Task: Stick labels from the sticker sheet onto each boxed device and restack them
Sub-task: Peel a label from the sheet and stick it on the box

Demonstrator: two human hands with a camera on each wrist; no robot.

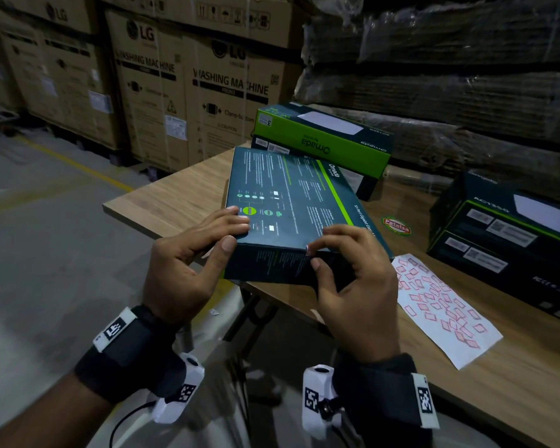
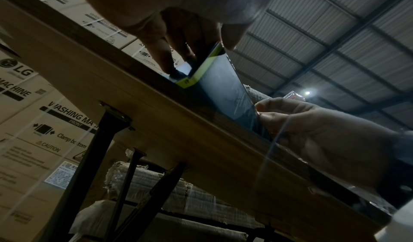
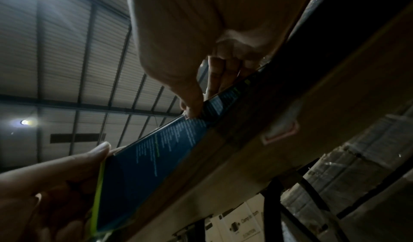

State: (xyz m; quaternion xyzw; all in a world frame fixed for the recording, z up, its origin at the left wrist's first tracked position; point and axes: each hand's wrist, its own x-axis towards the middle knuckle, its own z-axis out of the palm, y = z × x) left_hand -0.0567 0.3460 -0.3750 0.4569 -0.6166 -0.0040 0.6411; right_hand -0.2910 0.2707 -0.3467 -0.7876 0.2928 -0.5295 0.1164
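Observation:
A dark teal boxed device point(image 1: 291, 202) lies tilted at the near-left edge of the wooden table point(image 1: 181, 195). My left hand point(image 1: 236, 236) grips its near-left corner, fingers on top and thumb on the side. My right hand point(image 1: 311, 255) pinches a small pink-edged label point(image 1: 307, 249) against the box's near top edge. The white sticker sheet point(image 1: 443, 305) with several red-bordered labels lies flat to the right. In the right wrist view the thumb presses the label point(image 3: 186, 117) onto the box point(image 3: 156, 157). The left wrist view shows the box point(image 2: 223, 87) from below.
A green and dark box stack point(image 1: 320, 137) stands behind the held box. Two stacked dark boxes point(image 1: 505, 240) sit at the table's right. A round red-green sticker point(image 1: 396, 225) lies on the tabletop. Large washing-machine cartons point(image 1: 181, 92) and wrapped cardboard point(image 1: 450, 59) stand behind.

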